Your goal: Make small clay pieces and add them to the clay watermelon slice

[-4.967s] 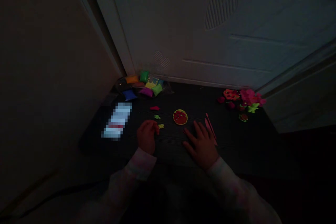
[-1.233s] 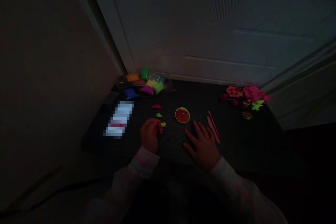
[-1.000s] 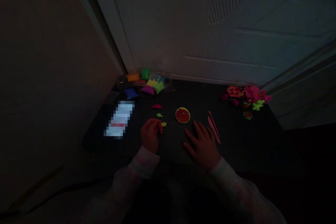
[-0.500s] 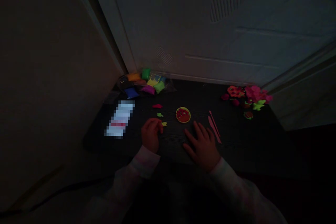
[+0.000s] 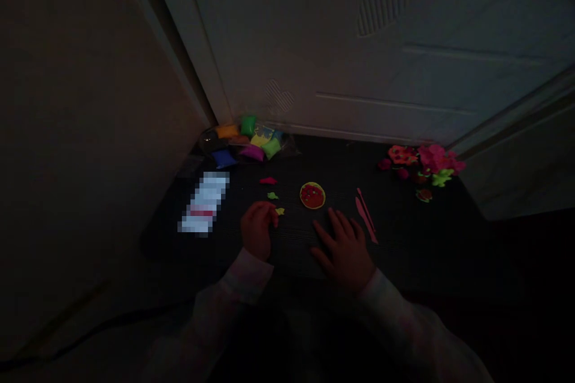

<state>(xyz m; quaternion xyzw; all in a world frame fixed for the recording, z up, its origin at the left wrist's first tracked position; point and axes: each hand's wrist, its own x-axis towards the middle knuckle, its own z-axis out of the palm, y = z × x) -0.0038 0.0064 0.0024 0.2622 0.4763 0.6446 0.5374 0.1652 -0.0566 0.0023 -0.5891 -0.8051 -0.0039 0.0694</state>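
My left hand [image 5: 257,229] rests on the dark table with its fingers curled inward; whether anything is inside them is hidden. Right beside its fingertips lies a small yellow clay piece [image 5: 280,211], with a green clay piece [image 5: 272,195] and a pink one [image 5: 268,181] beyond. My right hand [image 5: 348,254] lies flat, fingers spread, holding nothing. Just past its fingertips sits a round clay disc [image 5: 312,195], red with a yellow rim and small green and dark red bits on top. To its right are a pink modelling knife [image 5: 366,220] and a thin pink stick [image 5: 366,210].
Clear bags of coloured clay packets [image 5: 253,152] lie at the back left. A pixelated bright rectangle [image 5: 205,200] is on the left. Pink and orange clay shapes [image 5: 433,158] are grouped at the back right. A pale panel [image 5: 350,72] with heart reliefs stands behind the table [image 5: 332,161].
Both hands keep nearly the same pose. The whole view has shifted very slightly, and the picture is a little darker.
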